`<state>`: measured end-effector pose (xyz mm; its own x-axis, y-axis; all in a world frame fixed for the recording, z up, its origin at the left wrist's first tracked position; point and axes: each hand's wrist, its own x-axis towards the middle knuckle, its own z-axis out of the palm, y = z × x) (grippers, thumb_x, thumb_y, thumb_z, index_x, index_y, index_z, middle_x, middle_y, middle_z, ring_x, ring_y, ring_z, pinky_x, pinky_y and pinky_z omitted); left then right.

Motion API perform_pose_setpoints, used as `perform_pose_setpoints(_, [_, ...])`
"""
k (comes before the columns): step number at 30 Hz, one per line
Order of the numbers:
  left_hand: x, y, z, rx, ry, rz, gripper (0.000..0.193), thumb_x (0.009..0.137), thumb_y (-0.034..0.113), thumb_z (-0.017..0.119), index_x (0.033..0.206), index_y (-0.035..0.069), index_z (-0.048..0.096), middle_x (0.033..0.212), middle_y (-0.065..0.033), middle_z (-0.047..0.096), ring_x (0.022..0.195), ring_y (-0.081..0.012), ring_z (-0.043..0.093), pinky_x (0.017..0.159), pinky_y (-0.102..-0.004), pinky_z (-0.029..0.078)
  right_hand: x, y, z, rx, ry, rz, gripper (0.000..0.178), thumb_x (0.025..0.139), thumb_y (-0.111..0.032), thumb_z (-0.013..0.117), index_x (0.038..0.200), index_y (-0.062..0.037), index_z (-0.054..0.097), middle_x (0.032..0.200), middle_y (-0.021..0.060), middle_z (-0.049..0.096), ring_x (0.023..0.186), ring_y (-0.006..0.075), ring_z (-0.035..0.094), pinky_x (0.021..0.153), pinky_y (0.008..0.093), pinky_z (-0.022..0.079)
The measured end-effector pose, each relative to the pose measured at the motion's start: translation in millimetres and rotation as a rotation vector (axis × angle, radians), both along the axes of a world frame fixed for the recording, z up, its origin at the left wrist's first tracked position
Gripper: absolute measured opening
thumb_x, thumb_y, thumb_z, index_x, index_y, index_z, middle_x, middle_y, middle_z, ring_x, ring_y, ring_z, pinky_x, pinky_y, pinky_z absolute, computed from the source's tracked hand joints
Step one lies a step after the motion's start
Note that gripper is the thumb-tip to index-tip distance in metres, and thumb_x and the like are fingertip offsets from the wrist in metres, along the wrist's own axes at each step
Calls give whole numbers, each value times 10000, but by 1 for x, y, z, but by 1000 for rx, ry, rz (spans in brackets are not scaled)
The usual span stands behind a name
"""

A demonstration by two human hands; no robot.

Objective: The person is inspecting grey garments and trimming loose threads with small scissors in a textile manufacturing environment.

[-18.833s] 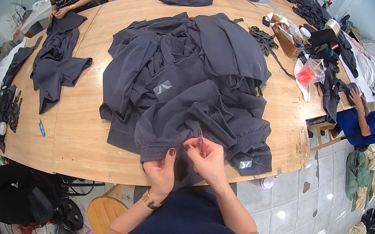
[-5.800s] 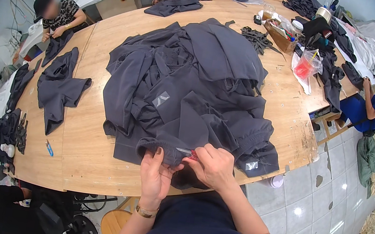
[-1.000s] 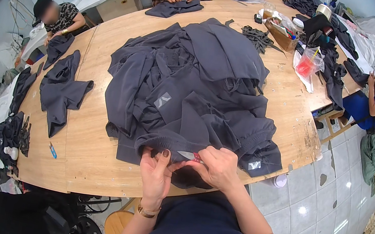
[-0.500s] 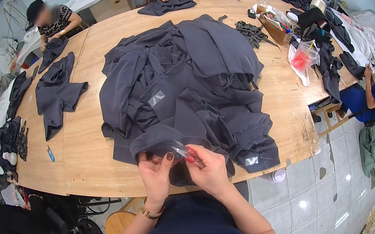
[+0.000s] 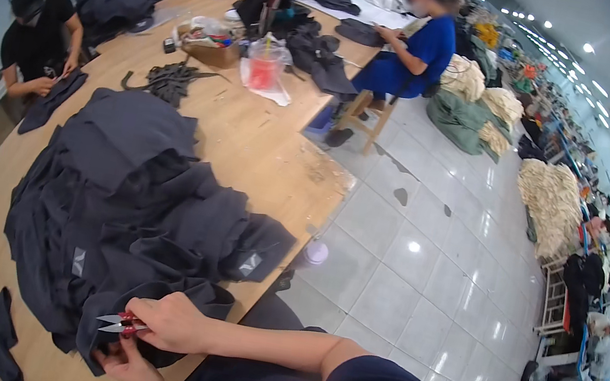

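My right hand (image 5: 174, 320) is closed around a pair of thread snips (image 5: 129, 325) with red grips. The two pale blades are parted and point left over dark cloth. Just below, my left hand (image 5: 137, 375) pinches the edge of a dark grey garment (image 5: 91, 328) at the table's near side; part of its grip is hidden under the cloth. That garment lies against a large heap of dark grey garments (image 5: 113, 182), some with light printed patches.
The wooden table (image 5: 271, 152) carries dark straps (image 5: 166, 78), a box of small items (image 5: 211, 50) and a red drink in a bag (image 5: 263, 74). A person in blue (image 5: 421, 52) sits across. Another in black (image 5: 39, 41) handles cloth. Tiled floor (image 5: 406, 264) lies right.
My view has swung to the right, so the heap and both hands now appear farther left and lower. The snips and garment are still held; the blades now show more plainly.
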<state>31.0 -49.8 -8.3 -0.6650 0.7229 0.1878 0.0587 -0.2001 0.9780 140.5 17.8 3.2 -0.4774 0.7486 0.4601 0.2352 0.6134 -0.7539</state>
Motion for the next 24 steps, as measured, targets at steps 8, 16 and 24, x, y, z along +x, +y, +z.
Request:
perform_pose_setpoints(8, [0,6,14,154,-548,-301,280,899,60,556,1167,40,478,1087,-76,583,982,-158,575,828,-288,496,11,3,16,-471,204,47,270,767,-82,659,1010,-10,566,773,62,625,667,90,611,591,249,495])
perform_pose_setpoints(16, [-15,-1,16,122,-687,-261,301,926,105,519,1200,41,412,1118,-95,557,1007,-200,585,835,-358,531,-3,-2,-14,-775,434,185,105,861,40,519,955,5,552,872,-22,556,760,20,503,676,154,408])
perform_pose_setpoints(24, [-11,1,13,134,-675,-261,285,928,104,521,1185,49,411,1095,-93,569,978,-188,595,816,-341,533,-14,-3,-4,-571,392,71,90,842,-43,607,894,2,549,690,-22,548,606,0,448,535,174,365])
